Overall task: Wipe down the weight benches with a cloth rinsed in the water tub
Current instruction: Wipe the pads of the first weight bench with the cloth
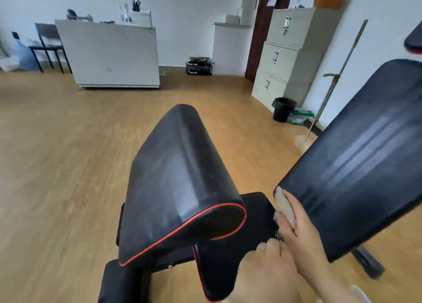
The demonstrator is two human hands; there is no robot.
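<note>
**Inspector:** Nearest items?

**Assistant:** In the lower right of the frame, the left hand [269, 270] lies on the black seat pad [217, 268]. It is blurred, so I cannot tell whether its fingers are curled or flat.

**Inspector:** The other hand?

**Assistant:** Just above, the right hand [306, 232] grips the pale cloth [285, 208] between thumb and fingers. It holds the cloth against the lower-left corner of the inclined back pad [365, 161], which fills the right of the frame.

**Inspector:** Centre of frame?

**Assistant:** A weight bench pad [182, 177], black with red piping along its near edge, tilted upward. Neither hand touches it.

**Inspector:** Beyond that?

**Assistant:** Wooden floor [68, 154]. A black bin [283, 109] stands right of centre, near the foot of a grey cabinet [287, 51] in the upper right. A long pole [335, 81] leans against the wall just right of the cabinet.
</note>
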